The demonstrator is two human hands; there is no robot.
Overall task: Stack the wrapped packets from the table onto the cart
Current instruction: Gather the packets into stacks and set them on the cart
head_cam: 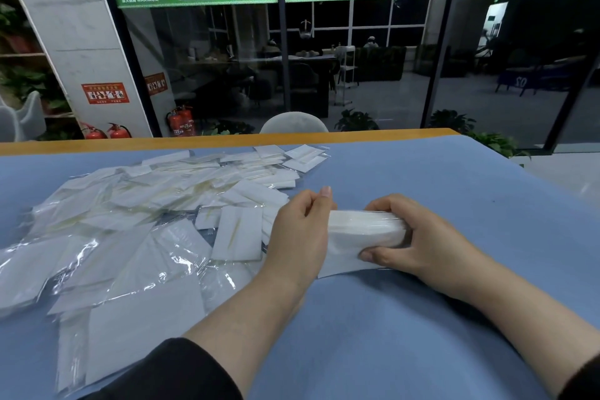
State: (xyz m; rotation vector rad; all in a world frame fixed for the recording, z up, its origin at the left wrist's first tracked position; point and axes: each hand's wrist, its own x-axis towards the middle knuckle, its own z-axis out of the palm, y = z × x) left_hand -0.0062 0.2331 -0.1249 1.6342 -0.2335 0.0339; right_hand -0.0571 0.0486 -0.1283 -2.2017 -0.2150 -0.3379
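My right hand (418, 237) and my left hand (302, 230) squeeze a small stack of wrapped packets (363, 234) between them, fingers curled tight on both ends, low over the blue surface (454, 191). More loose packets (136, 204) lie spread out to the left, farther back.

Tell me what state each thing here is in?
Bundle: gathered, held between both hands, resting on the table.
Left hand: closed on the bundle's left end.
Right hand: gripping its right end.
Loose packets: scattered, overlapping, still sealed.
Table: covered in blue.
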